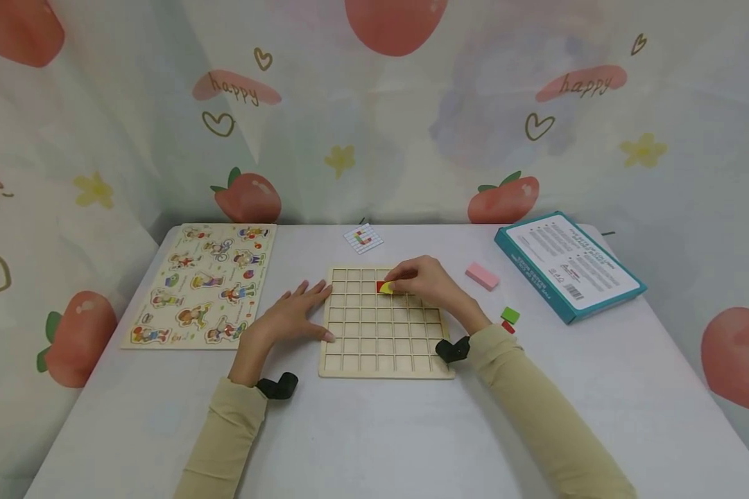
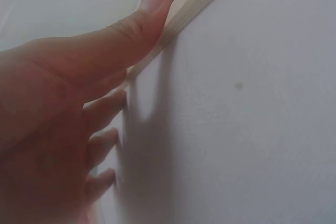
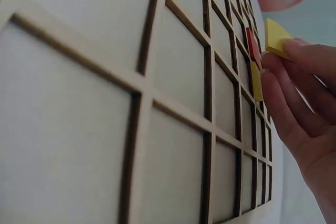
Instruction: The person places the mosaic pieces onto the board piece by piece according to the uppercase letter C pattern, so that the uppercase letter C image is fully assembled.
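Note:
My right hand (image 1: 421, 281) pinches a yellow tile (image 3: 275, 38) with a curved edge between thumb and fingers, just over the wooden grid board (image 1: 387, 371). Beside the fingertips, a red tile (image 3: 254, 48) and another yellow tile (image 3: 256, 81) sit in the grid's squares. The head view shows part of the red tile (image 1: 380, 285), while the hand covers the second yellow one. My left hand (image 1: 292, 315) has its fingers spread along the board's left side, its thumb (image 2: 149, 11) at the edge and the palm off the table.
A small pattern card (image 1: 363, 238) lies behind the board. To the right are a pink block (image 1: 482, 276), a green tile (image 1: 510, 315), a red piece (image 1: 508, 326) and a teal-edged box (image 1: 571, 267). On the left lies a picture puzzle board (image 1: 184, 294).

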{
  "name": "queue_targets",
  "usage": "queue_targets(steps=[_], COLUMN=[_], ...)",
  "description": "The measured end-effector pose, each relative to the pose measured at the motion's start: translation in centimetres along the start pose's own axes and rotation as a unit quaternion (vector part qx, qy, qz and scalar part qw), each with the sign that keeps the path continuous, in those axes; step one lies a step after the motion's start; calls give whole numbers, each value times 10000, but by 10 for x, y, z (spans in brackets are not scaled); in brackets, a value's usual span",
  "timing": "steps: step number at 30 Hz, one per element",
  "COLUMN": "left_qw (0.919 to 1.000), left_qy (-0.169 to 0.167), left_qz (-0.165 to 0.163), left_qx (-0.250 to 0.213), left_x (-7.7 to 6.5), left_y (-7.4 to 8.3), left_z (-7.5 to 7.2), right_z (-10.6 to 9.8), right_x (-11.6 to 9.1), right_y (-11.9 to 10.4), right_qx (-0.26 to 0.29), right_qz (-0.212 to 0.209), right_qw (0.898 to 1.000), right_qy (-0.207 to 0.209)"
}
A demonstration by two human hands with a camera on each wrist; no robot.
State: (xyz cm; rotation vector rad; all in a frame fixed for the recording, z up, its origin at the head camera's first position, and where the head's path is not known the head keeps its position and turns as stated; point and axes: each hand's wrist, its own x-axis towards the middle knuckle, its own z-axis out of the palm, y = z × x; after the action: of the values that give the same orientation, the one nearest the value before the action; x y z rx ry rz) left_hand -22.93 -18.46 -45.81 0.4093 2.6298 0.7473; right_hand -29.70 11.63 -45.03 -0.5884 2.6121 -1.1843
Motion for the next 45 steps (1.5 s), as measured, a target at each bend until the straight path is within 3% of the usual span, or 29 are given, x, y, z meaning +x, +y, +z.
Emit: queue_targets(steps=[9, 18, 33, 45], left_qw=[10000, 9999, 9999, 10000], left_qy=[-82, -105, -107, -30], left_qz=[49, 71, 73, 13], left_qx=[16, 47, -24, -19], left_x=[2, 1, -3, -4], left_y=[-2, -3, 2, 4], left_z=[0, -2, -6, -4], right_z=[11, 20, 25, 17], right_x=[16, 29, 31, 24], right_y=[-10, -13, -12, -13], right_qx=[264, -25, -621, -500], right_qz=[154, 9, -170, -207], right_qw=[9994, 9997, 9974, 9982], right_qy=[-132, -244, -314, -274])
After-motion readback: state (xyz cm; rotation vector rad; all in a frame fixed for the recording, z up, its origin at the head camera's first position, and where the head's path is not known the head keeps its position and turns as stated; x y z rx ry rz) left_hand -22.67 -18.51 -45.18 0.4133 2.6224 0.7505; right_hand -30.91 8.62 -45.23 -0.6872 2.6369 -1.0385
